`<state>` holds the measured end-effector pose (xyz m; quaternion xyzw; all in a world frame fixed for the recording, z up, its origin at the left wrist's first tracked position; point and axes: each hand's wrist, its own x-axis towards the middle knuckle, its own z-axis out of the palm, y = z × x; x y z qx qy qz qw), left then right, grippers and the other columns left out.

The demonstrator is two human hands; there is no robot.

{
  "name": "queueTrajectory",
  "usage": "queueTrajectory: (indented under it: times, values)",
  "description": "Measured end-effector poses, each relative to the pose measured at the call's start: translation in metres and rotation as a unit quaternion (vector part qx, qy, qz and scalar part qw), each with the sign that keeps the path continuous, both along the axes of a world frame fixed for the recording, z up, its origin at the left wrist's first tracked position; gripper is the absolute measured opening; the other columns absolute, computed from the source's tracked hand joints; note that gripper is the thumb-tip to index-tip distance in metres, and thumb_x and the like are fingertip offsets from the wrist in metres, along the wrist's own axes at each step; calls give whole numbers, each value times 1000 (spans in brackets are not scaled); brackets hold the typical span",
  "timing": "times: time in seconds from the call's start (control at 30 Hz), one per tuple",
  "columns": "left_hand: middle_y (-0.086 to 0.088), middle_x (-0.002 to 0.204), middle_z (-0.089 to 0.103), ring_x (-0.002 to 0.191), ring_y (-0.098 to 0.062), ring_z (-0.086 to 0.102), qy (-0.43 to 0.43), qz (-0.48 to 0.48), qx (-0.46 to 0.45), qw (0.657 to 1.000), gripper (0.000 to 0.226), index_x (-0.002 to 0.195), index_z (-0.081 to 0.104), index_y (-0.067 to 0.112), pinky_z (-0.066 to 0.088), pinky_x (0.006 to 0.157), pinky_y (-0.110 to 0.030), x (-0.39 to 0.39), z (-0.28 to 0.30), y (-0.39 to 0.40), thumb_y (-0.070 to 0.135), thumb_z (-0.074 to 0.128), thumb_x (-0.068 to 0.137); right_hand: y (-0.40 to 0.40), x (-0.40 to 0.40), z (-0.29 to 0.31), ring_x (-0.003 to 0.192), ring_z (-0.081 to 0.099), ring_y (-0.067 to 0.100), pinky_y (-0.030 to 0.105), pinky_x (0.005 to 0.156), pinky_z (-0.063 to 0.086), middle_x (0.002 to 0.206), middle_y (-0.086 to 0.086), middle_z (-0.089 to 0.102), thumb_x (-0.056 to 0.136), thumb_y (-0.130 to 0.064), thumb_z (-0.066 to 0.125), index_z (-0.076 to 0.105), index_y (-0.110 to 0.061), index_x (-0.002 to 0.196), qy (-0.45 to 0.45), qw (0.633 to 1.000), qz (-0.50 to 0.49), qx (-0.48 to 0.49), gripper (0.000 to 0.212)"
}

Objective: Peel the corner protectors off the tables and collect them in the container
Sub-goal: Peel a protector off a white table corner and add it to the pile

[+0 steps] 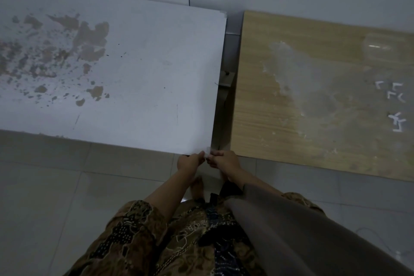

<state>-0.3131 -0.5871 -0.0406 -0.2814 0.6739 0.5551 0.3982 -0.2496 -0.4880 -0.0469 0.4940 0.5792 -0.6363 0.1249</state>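
A small clear corner protector [207, 152] sits on the near right corner of the white table [139, 87]. My left hand [190, 162] and my right hand [224, 161] meet at that corner, fingertips pinched on the protector. On the wooden table [280, 105] to the right lie several loose white corner protectors [394, 101]. A clear round container [379, 48] stands at the far right of that table.
A narrow gap [226, 101] with metal frame parts separates the two tables. The white table's top is stained and chipped at the left. Pale floor tiles [67, 197] lie in front. My patterned clothing fills the bottom.
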Motion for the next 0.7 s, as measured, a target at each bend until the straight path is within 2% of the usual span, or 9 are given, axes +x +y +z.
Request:
queueTrajectory:
  times: [0.17,0.23,0.27,0.33,0.37,0.43,0.5,0.57,0.7]
  values:
    - [-20,104,69,99,-30,67,-16,-29,-58,998,24,98,64,-6,54,92,-38,-4,-5,4,13,67,83,-1,-6,1,91,71,30,43,90,56,93,18,74,82,-15,73,75,-1,92,-44,997,22,52,17]
    - [-18,101,71,94,-28,67,-7,-45,-72,996,18,87,66,-2,56,86,-36,-4,-2,1,14,69,83,1,-5,4,85,71,28,38,85,58,98,22,73,83,-10,72,73,2,95,-43,998,13,38,17]
    - [-19,100,71,89,-26,67,-4,-54,-60,997,18,88,67,-4,57,78,-33,-4,-1,-2,13,70,83,1,-5,6,77,70,25,32,78,60,101,25,71,85,-7,71,72,4,99,-33,999,-4,11,19]
    - [-24,108,68,84,-23,66,-6,-60,37,997,29,107,64,-11,57,64,-22,-5,1,-11,9,67,86,4,-3,11,68,64,18,23,66,56,107,29,68,87,-4,68,67,8,106,-12,999,-27,-42,23]
    - [-25,112,65,86,-23,65,-14,-54,94,994,35,116,59,-13,58,66,-20,-7,3,-16,11,63,90,6,-1,12,68,63,17,23,66,55,110,31,67,88,-3,67,65,10,109,-5,998,-26,-60,24]
    - [-24,116,61,100,-28,62,-45,-24,176,983,44,122,53,-8,56,83,-28,-11,7,-23,29,46,99,10,3,12,74,63,18,27,74,54,110,30,66,87,-5,68,64,9,111,16,997,-5,-79,28]
    - [-21,118,59,111,-32,57,-61,16,205,977,51,120,51,4,48,94,-37,-14,9,-26,46,30,100,9,7,12,81,64,18,31,80,55,99,20,70,83,-12,75,66,5,113,34,997,37,-51,35]
    - [-20,116,59,111,-32,56,-62,28,205,976,49,116,51,9,45,97,-39,-14,10,-25,49,29,99,3,9,10,81,66,18,35,83,57,89,9,71,77,-17,81,70,1,110,43,997,60,16,39]
    - [-17,110,63,101,-27,63,-59,1,196,979,48,118,52,8,47,96,-36,-10,9,-24,49,35,99,-9,4,9,75,68,16,28,70,55,83,7,74,73,-23,83,77,-7,92,64,979,85,176,25]
